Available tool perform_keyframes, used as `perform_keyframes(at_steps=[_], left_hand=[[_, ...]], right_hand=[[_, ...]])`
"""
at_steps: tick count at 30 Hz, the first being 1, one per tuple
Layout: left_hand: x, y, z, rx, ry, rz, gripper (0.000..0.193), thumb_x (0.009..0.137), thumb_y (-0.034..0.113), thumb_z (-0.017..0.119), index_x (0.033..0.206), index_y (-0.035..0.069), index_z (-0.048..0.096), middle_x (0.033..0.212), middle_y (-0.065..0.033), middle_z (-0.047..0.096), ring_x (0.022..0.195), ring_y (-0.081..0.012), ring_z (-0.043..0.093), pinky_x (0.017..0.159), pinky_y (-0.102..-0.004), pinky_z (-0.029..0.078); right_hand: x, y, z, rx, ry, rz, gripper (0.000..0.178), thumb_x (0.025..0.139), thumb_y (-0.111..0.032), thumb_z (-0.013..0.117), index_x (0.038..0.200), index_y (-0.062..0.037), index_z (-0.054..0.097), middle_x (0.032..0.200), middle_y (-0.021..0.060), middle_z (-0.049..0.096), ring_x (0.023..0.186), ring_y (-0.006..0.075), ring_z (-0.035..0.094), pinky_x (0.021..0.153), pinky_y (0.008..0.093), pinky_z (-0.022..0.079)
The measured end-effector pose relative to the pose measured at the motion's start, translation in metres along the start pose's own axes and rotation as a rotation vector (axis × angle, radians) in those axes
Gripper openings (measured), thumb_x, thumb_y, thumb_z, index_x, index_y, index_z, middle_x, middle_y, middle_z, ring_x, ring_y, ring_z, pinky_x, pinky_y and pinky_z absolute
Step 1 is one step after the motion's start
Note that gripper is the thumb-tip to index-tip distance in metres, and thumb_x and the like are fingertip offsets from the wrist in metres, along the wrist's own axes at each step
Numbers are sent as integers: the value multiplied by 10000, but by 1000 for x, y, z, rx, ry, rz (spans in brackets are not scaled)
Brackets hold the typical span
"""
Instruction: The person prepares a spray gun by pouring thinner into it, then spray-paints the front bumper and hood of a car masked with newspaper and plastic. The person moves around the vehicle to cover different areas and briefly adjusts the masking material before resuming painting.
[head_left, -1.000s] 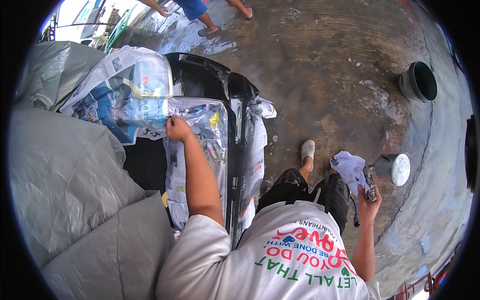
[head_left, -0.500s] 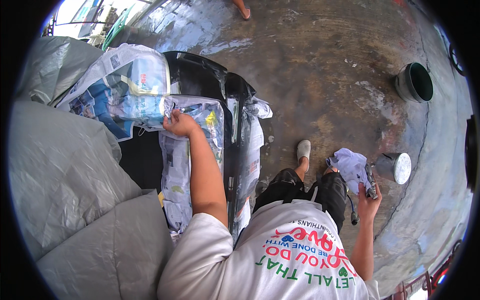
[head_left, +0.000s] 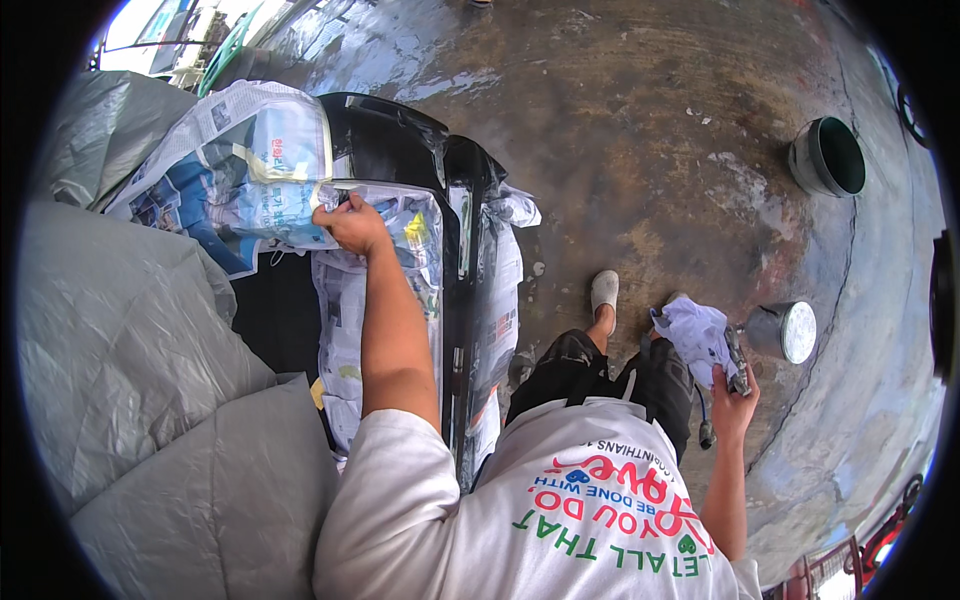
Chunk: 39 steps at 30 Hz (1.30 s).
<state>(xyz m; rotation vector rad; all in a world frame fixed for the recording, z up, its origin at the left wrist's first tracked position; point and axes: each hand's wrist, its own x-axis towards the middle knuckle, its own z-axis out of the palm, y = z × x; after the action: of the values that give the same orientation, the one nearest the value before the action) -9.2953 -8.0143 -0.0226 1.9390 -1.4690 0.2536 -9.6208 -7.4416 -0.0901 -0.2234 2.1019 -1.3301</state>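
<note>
My left hand (head_left: 350,226) presses on newspaper (head_left: 240,170) that is taped over a glossy black car body panel (head_left: 400,150). More newspaper sheets (head_left: 350,320) hang down the panel below the hand. My right hand (head_left: 735,390) is held out at my side, gripping a crumpled white rag (head_left: 695,335) together with a small dark tool (head_left: 738,362); what the tool is I cannot tell. My foot in a pale shoe (head_left: 604,292) stands on the wet concrete floor.
A grey plastic sheet (head_left: 130,380) covers the car at the left. A dark green bucket (head_left: 828,155) stands on the floor at the upper right. A metal can with a white lid (head_left: 785,332) sits near my right hand.
My left hand has slid a little right along the newspaper edge. The person walking at the top has gone out of view. My right hand has stayed where it was.
</note>
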Motion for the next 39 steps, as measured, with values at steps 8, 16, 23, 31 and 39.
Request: perform_keyframes(at_steps=[8,16,23,31,39], left_hand=[[2,-43,-3,70,4,380,553,858,137,758,1304,40,445,943,-70,723,932,-316,686,778,-485,529],[-8,-118,-29,63,-209,783,145,930,75,661,1059,61,725,990,-110,671,979,-354,625,859,-458,513],[22,-213,-53,603,-428,689,237,936,167,665,1121,52,757,1213,-127,670,1167,-348,591,979,-443,495],[25,-138,-52,161,-1323,-193,327,989,271,680,1137,-15,737,890,-109,770,688,-240,746,612,-384,558],[5,-54,11,-593,-410,-234,279,997,182,651,1161,-36,711,861,-139,767,594,-180,717,497,-264,489]], right_hand=[[-7,9,0,15,26,-14,208,956,-125,753,1117,-22,670,798,-34,633,634,52,535,547,240,406],[-15,16,1,3,39,-15,206,955,-133,755,1109,-22,673,803,-32,647,635,54,544,560,242,418],[-16,11,14,-13,17,-30,208,956,-141,752,1105,-16,679,778,-32,646,628,53,544,559,241,423],[-17,14,23,-38,11,-27,259,944,-107,758,1166,-7,669,819,-22,656,649,50,555,548,239,430],[-19,-4,26,-71,-77,-10,424,939,-62,718,1346,13,624,1066,80,730,949,107,632,863,277,489]])
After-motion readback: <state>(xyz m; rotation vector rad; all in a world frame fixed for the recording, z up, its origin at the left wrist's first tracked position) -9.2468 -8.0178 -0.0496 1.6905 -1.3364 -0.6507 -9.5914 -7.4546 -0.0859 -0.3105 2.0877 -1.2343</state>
